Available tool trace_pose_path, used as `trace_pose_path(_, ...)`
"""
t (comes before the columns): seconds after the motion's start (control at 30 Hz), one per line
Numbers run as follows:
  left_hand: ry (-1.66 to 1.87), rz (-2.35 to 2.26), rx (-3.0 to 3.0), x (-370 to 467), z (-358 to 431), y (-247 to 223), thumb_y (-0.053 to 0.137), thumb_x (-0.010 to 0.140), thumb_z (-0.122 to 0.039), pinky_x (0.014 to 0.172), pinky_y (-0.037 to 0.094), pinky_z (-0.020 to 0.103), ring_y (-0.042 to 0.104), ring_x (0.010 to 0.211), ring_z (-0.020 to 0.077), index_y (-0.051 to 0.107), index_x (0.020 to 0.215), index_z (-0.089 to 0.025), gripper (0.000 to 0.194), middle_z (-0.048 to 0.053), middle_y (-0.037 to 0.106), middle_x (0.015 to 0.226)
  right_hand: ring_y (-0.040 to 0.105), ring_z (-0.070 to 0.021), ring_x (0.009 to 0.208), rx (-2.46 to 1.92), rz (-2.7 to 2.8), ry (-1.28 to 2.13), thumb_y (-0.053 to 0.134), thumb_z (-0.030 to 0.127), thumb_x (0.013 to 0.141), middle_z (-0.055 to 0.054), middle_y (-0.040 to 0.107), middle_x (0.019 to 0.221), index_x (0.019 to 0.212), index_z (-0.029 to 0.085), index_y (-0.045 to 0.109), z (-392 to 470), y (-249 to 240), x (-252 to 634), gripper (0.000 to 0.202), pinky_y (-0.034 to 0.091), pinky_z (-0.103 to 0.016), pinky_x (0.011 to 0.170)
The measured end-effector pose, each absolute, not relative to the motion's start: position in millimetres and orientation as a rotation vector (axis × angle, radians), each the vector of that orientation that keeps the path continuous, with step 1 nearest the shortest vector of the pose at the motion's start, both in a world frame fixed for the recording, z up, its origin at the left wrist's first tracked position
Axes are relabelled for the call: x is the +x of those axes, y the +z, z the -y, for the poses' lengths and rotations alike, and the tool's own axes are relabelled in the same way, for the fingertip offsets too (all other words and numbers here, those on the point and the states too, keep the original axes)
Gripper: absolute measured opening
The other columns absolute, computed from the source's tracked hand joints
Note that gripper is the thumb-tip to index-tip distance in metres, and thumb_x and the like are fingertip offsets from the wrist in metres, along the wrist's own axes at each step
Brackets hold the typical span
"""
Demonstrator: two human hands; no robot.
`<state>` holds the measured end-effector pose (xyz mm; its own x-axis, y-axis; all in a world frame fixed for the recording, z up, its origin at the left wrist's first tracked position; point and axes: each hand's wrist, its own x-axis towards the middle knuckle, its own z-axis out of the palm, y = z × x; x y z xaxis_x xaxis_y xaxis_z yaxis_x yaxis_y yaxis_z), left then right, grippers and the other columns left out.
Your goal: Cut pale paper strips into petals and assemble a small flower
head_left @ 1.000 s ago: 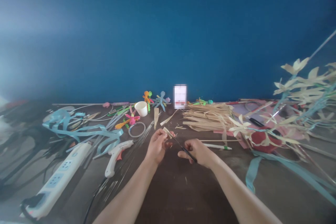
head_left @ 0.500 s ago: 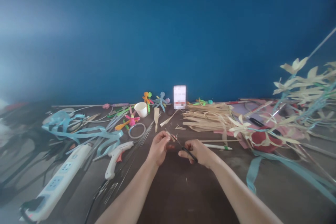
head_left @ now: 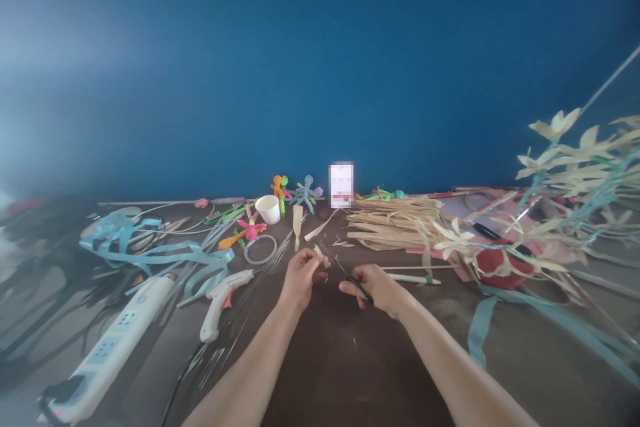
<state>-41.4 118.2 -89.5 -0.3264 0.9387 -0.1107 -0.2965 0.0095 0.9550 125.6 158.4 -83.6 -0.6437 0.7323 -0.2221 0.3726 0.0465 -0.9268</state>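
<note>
Between the thumb and fingers of my left hand [head_left: 301,278] is a small pale piece of dried husk [head_left: 319,252]. My right hand [head_left: 374,285] is closed around the dark handles of a pair of scissors [head_left: 359,287]. Their thin blades point up and left, a little apart from the husk piece. Beyond my hands lie a longer husk strip [head_left: 297,227] and a curled strip [head_left: 323,225]. To the right is a pile of straw-coloured husk strips [head_left: 395,223]. Small scraps lie near the blades.
On the left are a white glue gun [head_left: 217,303], a power strip [head_left: 113,347], blue ribbon [head_left: 150,247], a clear ring [head_left: 261,250] and a white cup [head_left: 268,209]. A bright-screened device [head_left: 341,185] stands by the wall. Pale husk flowers [head_left: 555,127] rise on the right.
The scissor blades have drawn back from the piece in my left hand. That hand has turned the husk piece upward, and more of it shows.
</note>
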Motion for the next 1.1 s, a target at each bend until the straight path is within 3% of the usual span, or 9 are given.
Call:
trace_pose_path(0.2, 1.460, -1.743, 0.983, -66, -128, -104, 0.059, 0.059, -0.025, 0.043, 0.038, 0.020, 0.054, 0.053, 0.0148, 0.057, 0.059, -0.017, 0.008, 0.003, 0.060, 0.060, 0.035, -0.0056, 0.034, -1.202, 2.046, 1.520, 0.054, 0.053, 0.064, 0.004, 0.050, 0.038, 0.053, 0.016, 0.047, -164, -91, 129, 0.039, 0.025, -0.018, 0.038)
trace_pose_path(0.37, 1.522, -1.841, 1.065, -73, -130, -101, 0.062, 0.055, -0.023, 0.050, 0.038, 0.022, 0.053, 0.055, 0.0129, 0.061, 0.055, -0.018, 0.005, 0.005, 0.063, 0.085, 0.035, -0.0057, 0.035, -1.220, 2.047, 1.491, 0.054, 0.054, 0.062, 0.003, 0.051, 0.039, 0.053, 0.016, 0.046, -164, -89, 130, 0.040, 0.026, -0.018, 0.037)
trace_pose_path(0.47, 1.571, -1.888, 1.092, -76, -130, -100, 0.063, 0.054, -0.023, 0.057, 0.037, 0.023, 0.055, 0.063, 0.0162, 0.062, 0.055, -0.018, 0.005, 0.002, 0.063, 0.066, 0.036, -0.0056, 0.036, -1.247, 2.064, 1.488, 0.056, 0.054, 0.061, 0.003, 0.052, 0.041, 0.054, 0.016, 0.045, -163, -88, 129, 0.040, 0.026, -0.017, 0.037)
trace_pose_path(0.6, 1.500, -1.883, 1.010, -77, -131, -104, 0.061, 0.057, -0.026, 0.045, 0.032, 0.021, 0.047, 0.040, 0.0117, 0.063, 0.060, -0.018, 0.009, -0.003, 0.052, 0.040, 0.036, -0.0060, 0.037, -1.241, 2.080, 1.472, 0.056, 0.054, 0.061, 0.003, 0.051, 0.041, 0.054, 0.017, 0.043, -163, -91, 128, 0.040, 0.026, -0.017, 0.037)
trace_pose_path(0.7, 1.495, -1.805, 0.992, -75, -131, -104, 0.058, 0.060, -0.028, 0.037, 0.027, 0.020, 0.040, 0.030, 0.0077, 0.061, 0.062, -0.017, 0.011, -0.004, 0.052, 0.041, 0.038, -0.0066, 0.038, -1.230, 2.090, 1.464, 0.055, 0.053, 0.062, 0.002, 0.051, 0.041, 0.054, 0.016, 0.043, -164, -94, 128, 0.039, 0.026, -0.017, 0.037)
trace_pose_path(0.83, 1.538, -1.633, 0.946, -67, -129, -96, 0.057, 0.063, -0.030, 0.034, 0.026, 0.018, 0.041, 0.032, 0.0043, 0.058, 0.065, -0.016, 0.014, 0.000, 0.062, 0.065, 0.039, -0.0068, 0.040, -1.205, 2.118, 1.414, 0.054, 0.053, 0.063, 0.002, 0.051, 0.043, 0.056, 0.016, 0.045, -163, -94, 127, 0.039, 0.028, -0.017, 0.039)
trace_pose_path(1.1, 1.454, -1.207, 0.619, -45, -113, -88, 0.060, 0.063, -0.028, 0.046, 0.039, 0.017, 0.058, 0.060, 0.0113, 0.053, 0.070, -0.016, 0.016, 0.001, 0.060, 0.071, 0.035, -0.0070, 0.049, -1.120, 2.268, 1.196, 0.057, 0.056, 0.058, 0.004, 0.044, 0.050, 0.058, 0.015, 0.046, -163, -93, 126, 0.042, 0.027, -0.017, 0.044)
